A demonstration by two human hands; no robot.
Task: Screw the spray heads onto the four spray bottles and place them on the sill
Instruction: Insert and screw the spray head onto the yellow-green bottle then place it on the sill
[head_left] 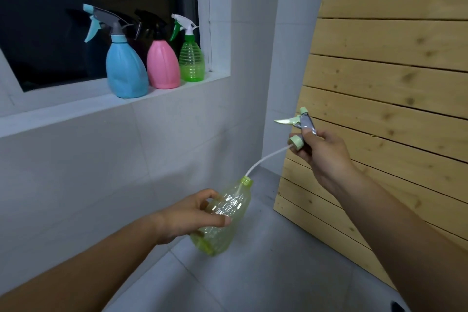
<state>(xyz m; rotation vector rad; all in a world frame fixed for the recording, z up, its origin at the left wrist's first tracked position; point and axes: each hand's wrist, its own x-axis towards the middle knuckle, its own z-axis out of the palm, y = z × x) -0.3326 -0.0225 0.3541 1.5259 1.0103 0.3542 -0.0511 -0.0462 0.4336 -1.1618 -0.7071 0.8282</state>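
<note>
Yellow-green clear plastic is what the left hand (187,215) holds: I see its fingers and thumb curled round the body of the open bottle (234,204), which lies tilted, neck pointing up and away from the palm toward the right hand (323,153). This bottle is in the air above the grey tiled floor (253,281), not on the sill (76,106).

The right hand pinches the spray head (306,123) between thumb and fingers, near its pale green collar. The trigger sticks out to the left of this grip and the nozzle is above it. From the collar the thin white tube (266,159) runs down toward the left-hand grip, and its lower end is already inside the neck of the bottle. The collar is well apart from the neck, so the head is not yet screwed on.

Far above and to the left of both grips, three bottles stand upright on the sill with heads fitted: the blue bottle (125,68), the pink bottle (163,66) beside it, then the green bottle (191,61). Behind the right hand there is a wooden panel (392,71)
</note>
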